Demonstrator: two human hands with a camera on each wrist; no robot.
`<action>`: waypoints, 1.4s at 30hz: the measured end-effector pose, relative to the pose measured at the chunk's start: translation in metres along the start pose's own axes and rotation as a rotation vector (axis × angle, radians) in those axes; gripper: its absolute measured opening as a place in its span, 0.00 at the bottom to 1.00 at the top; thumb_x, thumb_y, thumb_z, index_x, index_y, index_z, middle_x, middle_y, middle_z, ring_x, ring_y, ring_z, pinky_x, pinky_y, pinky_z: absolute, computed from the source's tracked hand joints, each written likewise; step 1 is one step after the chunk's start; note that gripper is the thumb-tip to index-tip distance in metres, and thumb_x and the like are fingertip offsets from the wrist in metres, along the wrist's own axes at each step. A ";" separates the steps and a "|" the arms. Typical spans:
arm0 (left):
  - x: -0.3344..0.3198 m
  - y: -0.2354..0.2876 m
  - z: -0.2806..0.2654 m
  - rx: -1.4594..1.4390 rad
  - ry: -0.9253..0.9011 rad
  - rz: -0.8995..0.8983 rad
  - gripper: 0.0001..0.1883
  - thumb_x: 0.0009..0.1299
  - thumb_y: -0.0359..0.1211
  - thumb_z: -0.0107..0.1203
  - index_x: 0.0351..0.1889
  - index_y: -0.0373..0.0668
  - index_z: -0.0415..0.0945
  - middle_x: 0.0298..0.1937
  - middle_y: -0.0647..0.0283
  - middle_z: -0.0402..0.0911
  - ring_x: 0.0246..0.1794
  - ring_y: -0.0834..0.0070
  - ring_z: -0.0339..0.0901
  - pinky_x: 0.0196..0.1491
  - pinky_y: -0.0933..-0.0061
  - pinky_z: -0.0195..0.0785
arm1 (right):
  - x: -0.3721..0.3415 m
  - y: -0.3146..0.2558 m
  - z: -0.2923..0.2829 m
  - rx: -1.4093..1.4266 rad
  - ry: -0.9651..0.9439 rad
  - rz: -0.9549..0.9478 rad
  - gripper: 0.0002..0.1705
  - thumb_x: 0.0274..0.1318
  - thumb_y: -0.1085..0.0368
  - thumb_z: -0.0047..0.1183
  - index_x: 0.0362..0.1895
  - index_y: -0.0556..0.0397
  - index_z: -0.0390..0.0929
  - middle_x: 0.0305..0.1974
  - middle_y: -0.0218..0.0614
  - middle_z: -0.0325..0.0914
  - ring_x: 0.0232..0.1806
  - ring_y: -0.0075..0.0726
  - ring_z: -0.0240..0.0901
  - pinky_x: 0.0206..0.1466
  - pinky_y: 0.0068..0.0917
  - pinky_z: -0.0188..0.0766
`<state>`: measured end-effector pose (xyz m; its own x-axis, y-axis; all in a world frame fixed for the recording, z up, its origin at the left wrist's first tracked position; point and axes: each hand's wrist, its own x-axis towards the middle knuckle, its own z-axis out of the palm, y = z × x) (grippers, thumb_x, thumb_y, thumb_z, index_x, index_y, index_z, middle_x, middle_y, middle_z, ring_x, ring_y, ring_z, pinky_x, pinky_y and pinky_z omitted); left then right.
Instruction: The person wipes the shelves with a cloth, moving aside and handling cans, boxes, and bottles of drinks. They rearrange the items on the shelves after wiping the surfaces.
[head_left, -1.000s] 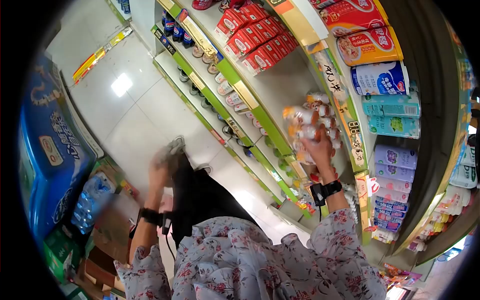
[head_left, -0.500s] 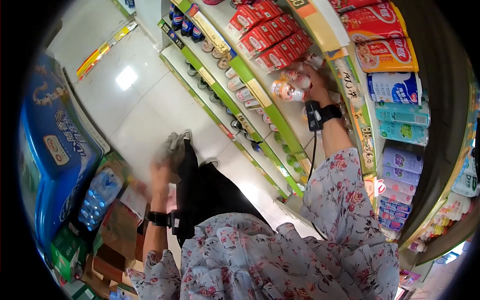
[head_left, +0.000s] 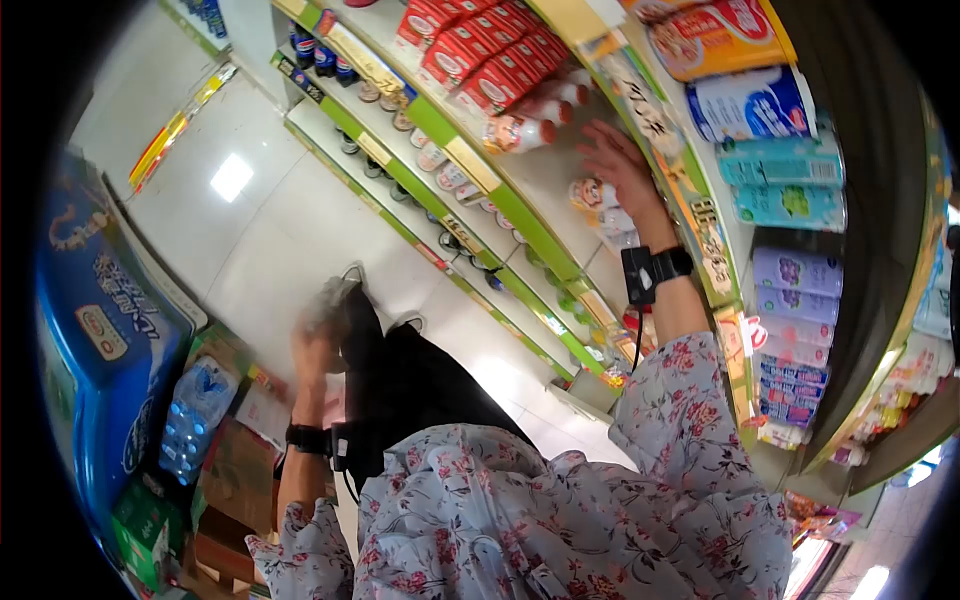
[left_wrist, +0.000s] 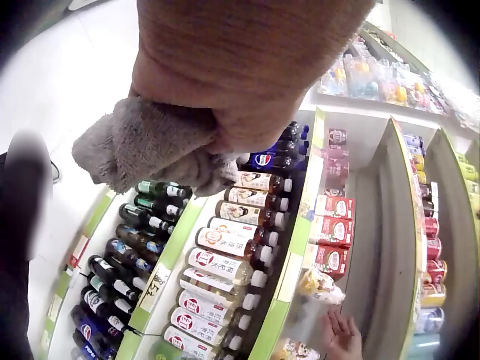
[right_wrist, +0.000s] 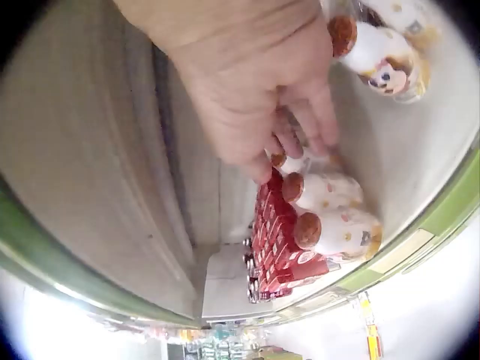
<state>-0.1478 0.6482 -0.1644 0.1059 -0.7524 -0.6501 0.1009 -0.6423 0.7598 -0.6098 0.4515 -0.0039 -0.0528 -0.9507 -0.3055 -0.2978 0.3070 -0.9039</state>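
My right hand (head_left: 622, 168) reaches over the shelf with its fingers spread and nothing in its grasp. White bottles with orange-brown caps (head_left: 520, 133) lie on their sides against the stacked red boxes (head_left: 490, 75). In the right wrist view, my fingers overlap the farthest bottle of that row (right_wrist: 341, 232). More such bottles (head_left: 594, 195) sit on the shelf nearer my right wrist. My left hand (head_left: 316, 350) hangs low beside my leg, gripping a grey cloth (left_wrist: 142, 142), which is blurred in the head view.
Lower shelves hold drink bottles (left_wrist: 217, 240), with price strips along green edges. The shelf above carries colourful packs and cans (head_left: 785, 205). To the left stand a blue freezer (head_left: 120, 330), a pack of water bottles (head_left: 198, 415) and cardboard boxes (head_left: 235, 480).
My right hand carried bottles across the shelf toward the red boxes, let them go there and drew back with fingers spread. The left hand keeps its cloth low by the leg.
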 end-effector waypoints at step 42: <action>0.009 -0.056 0.014 0.182 0.112 0.187 0.19 0.67 0.34 0.53 0.53 0.33 0.73 0.44 0.55 0.82 0.41 0.68 0.79 0.42 0.71 0.73 | 0.089 0.050 -0.054 -0.076 0.091 -0.343 0.22 0.60 0.58 0.54 0.54 0.55 0.71 0.46 0.37 0.75 0.43 0.34 0.73 0.49 0.32 0.70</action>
<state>-0.1663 0.6754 -0.2132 0.2155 -0.8460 -0.4876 -0.1090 -0.5171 0.8489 -0.6807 0.3803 -0.0605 -0.0210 -0.9989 0.0421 -0.3826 -0.0309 -0.9234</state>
